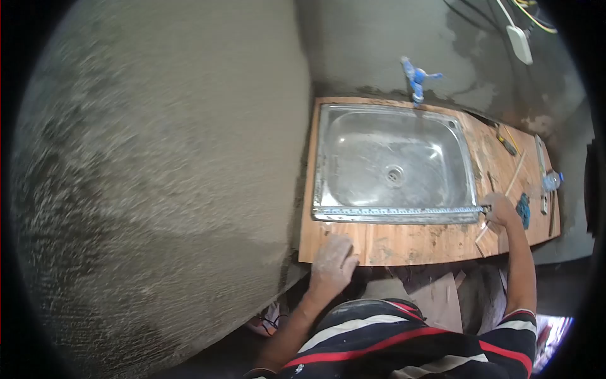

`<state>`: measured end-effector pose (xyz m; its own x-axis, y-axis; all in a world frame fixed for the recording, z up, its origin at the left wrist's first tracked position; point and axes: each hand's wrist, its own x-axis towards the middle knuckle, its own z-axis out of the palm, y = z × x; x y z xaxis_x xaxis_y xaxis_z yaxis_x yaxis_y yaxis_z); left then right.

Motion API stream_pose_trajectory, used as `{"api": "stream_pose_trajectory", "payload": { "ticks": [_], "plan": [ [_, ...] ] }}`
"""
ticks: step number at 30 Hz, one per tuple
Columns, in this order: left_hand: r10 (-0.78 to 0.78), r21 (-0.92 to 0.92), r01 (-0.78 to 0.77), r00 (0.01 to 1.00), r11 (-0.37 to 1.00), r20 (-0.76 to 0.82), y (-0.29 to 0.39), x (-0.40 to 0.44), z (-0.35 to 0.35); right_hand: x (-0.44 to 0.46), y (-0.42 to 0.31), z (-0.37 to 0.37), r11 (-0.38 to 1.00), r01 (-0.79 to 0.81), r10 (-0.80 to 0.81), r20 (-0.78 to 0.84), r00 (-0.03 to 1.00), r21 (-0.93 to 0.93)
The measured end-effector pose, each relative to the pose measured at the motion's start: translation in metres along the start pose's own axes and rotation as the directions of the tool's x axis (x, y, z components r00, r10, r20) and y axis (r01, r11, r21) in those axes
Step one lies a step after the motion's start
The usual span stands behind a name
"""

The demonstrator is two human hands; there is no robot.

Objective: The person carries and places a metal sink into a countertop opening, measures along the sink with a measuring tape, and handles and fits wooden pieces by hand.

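Observation:
A steel sink (pixel 379 158) with a round drain is set in a wooden board (pixel 404 245). Along the sink's front rim lies a long, thin measuring strip (pixel 398 211) with markings. My right hand (pixel 499 210) is closed on the strip's right end, at the sink's front right corner. Dusty and with curled fingers, my left hand (pixel 334 258) rests at the board's front edge, left of centre; whether anything is in it is hidden.
A blue tap (pixel 417 79) sticks out of the grey wall behind the sink. On the board's right lie a screwdriver (pixel 505 144), thin wooden sticks, a teal cloth (pixel 522 210) and a plastic bottle (pixel 552 182). A rough plastered wall (pixel 158 177) rises at left.

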<state>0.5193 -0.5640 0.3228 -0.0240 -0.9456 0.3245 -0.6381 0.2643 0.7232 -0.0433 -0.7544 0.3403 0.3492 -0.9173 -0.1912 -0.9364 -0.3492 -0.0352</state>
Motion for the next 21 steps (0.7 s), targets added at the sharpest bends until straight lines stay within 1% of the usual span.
{"api": "stream_pose_trajectory", "payload": {
  "ticks": [1, 3, 5, 7, 8, 10, 11, 12, 13, 14, 15, 16, 17, 18, 19, 20, 21],
  "plan": [
    [0.011, 0.016, -0.011, 1.000, 1.000, -0.016, -0.001, 0.006, 0.001, -0.001, -0.003, -0.003, 1.000, 0.021, -0.021, -0.018, 1.000, 0.012],
    [0.046, 0.096, -0.035, 0.992, 0.995, -0.115, 0.000, 0.019, 0.005, 0.000, 0.001, 0.001, 0.999, 0.040, -0.039, -0.025, 0.999, 0.017],
    [0.010, 0.178, 0.012, 0.992, 0.984, -0.123, 0.003, 0.031, 0.011, -0.001, -0.002, -0.002, 1.000, 0.001, 0.000, -0.018, 1.000, 0.011],
    [-0.027, 0.243, 0.064, 0.988, 0.968, -0.153, -0.003, 0.033, 0.025, -0.005, -0.011, -0.009, 0.998, -0.034, 0.035, -0.028, 0.999, 0.044],
    [-0.032, 0.219, 0.066, 0.987, 0.973, -0.156, 0.001, 0.035, 0.028, -0.009, -0.019, -0.015, 0.997, -0.058, 0.059, -0.019, 0.998, 0.042],
    [-0.043, 0.201, 0.076, 0.986, 0.977, -0.162, 0.015, 0.039, 0.028, -0.009, -0.028, -0.029, 0.992, -0.079, 0.080, 0.000, 0.997, 0.099],
    [-0.070, 0.140, 0.084, 0.993, 0.987, -0.098, 0.029, 0.041, 0.019, -0.009, -0.026, -0.031, 0.993, -0.062, 0.062, 0.005, 0.998, 0.102],
    [-0.101, 0.084, 0.105, 0.994, 0.991, -0.041, 0.044, 0.041, 0.005, -0.008, -0.027, -0.031, 0.993, -0.086, 0.085, 0.011, 0.996, 0.077],
    [-0.127, 0.101, 0.133, 0.990, 0.986, -0.061, 0.063, 0.044, -0.016, -0.006, -0.031, -0.031, 0.993, -0.104, 0.103, 0.017, 0.995, 0.053],
    [-0.073, -0.002, 0.073, 0.995, 0.997, 0.070, 0.085, 0.050, -0.041, -0.004, -0.033, -0.033, 0.996, -0.066, 0.065, 0.025, 0.998, 0.056],
    [-0.005, -0.116, 0.027, 0.982, 0.993, 0.191, 0.106, 0.052, -0.067, -0.004, -0.033, -0.035, 0.994, -0.082, 0.080, 0.034, 0.996, 0.066],
    [0.087, -0.156, -0.058, 0.979, 0.986, 0.185, 0.126, 0.050, -0.096, -0.003, -0.032, -0.034, 0.992, -0.100, 0.097, 0.043, 0.994, 0.074],
    [0.180, -0.194, -0.145, 0.968, 0.970, 0.177, 0.141, 0.046, -0.123, -0.003, -0.026, -0.027, 0.995, -0.068, 0.064, 0.051, 0.997, 0.074],
    [0.318, -0.212, -0.298, 0.946, 0.931, 0.066, 0.151, 0.038, -0.144, -0.002, -0.017, -0.020, 0.997, -0.031, 0.030, 0.006, 1.000, 0.077],
    [0.364, -0.385, -0.410, 0.912, 0.827, -0.188, 0.151, 0.009, -0.161, -0.001, -0.014, -0.016, 0.997, 0.004, -0.001, -0.040, 0.999, 0.079],
    [0.386, -0.476, -0.580, 0.807, 0.661, -0.447, 0.151, -0.020, -0.177, 0.000, -0.016, -0.017, 0.996, 0.028, -0.025, -0.035, 0.999, 0.079],
    [0.379, -0.449, -0.741, 0.652, 0.499, -0.656, 0.151, -0.048, -0.194, -0.002, -0.018, -0.021, 0.996, 0.033, -0.029, -0.042, 0.999, 0.084]
  ]
}}
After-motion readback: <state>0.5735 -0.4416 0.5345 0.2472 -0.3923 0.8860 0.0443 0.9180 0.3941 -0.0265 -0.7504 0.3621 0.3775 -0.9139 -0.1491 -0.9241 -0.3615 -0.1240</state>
